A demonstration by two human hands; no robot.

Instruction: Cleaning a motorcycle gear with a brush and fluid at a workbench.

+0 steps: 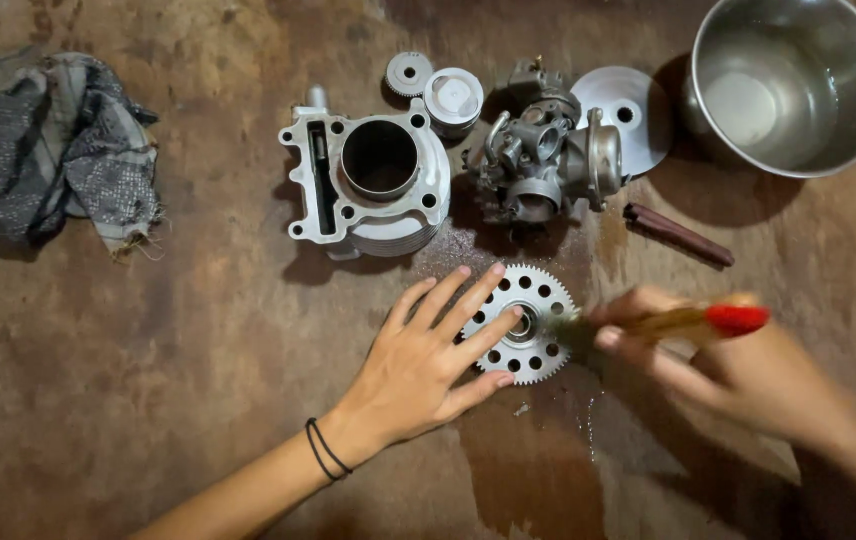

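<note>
- Toothed gear wheel (525,323): flat on the wet brown work surface (198,380), ring of round holes and central hub facing up; landmark for all entries below.
- Left hand (426,360): palm down, fingers spread apart, fingertips (495,270) pressing on the gear's left half; two dark bands on the wrist, forearm running down and left from the gear.
- Right hand (718,365): blurred, just right of the gear, fingers closed around a brush.
- Brush (668,322): long axis nearly level, bristle end pointing left and meeting the gear's right rim, red handle tip pointing right and slightly up.
- Cylinder block (368,185): above and left of the gear, bore opening upward, apart from it.
- Carburettor body (546,160): directly above the gear, near but not touching.
- Piston (453,100) and small ribbed round part (409,73): farther above, behind the cylinder block.
- Flat round metal plate (638,110): above and right of the gear, partly behind the carburettor body.
- Steel bowl (798,140): far upper right of the gear, open side up.
- Dark brown rod (678,235): above right of the gear, long axis slanting down to the right.
- Grey rag (58,150): well apart, far upper left of the gear, crumpled.
</note>
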